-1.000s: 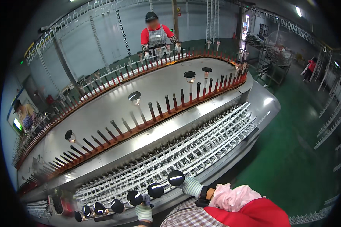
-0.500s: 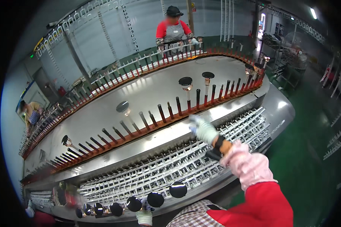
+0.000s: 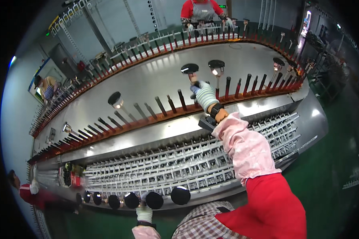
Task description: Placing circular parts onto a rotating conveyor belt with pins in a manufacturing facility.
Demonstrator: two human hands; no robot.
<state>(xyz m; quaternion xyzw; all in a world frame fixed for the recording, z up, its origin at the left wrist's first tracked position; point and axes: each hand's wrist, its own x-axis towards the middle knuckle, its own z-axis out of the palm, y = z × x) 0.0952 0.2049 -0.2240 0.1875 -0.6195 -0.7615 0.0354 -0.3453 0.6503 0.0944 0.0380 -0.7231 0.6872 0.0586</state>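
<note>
Behind black discs (image 3: 154, 200), left hand (image 3: 144, 213) part-hidden

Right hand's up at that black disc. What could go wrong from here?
The right hand, at one black disc, may knock the neighbouring disc close beside it.
The pink sleeve crosses above the silver racks and might snag on them.
The disc row by the left hand is tightly spaced; a bump might scratch it.

A long metal bench (image 3: 159, 75) is carrying its load.
Silver racks (image 3: 159, 167) are lying along its near ledge; upright posts (image 3: 227, 88) are lining its top.
</note>
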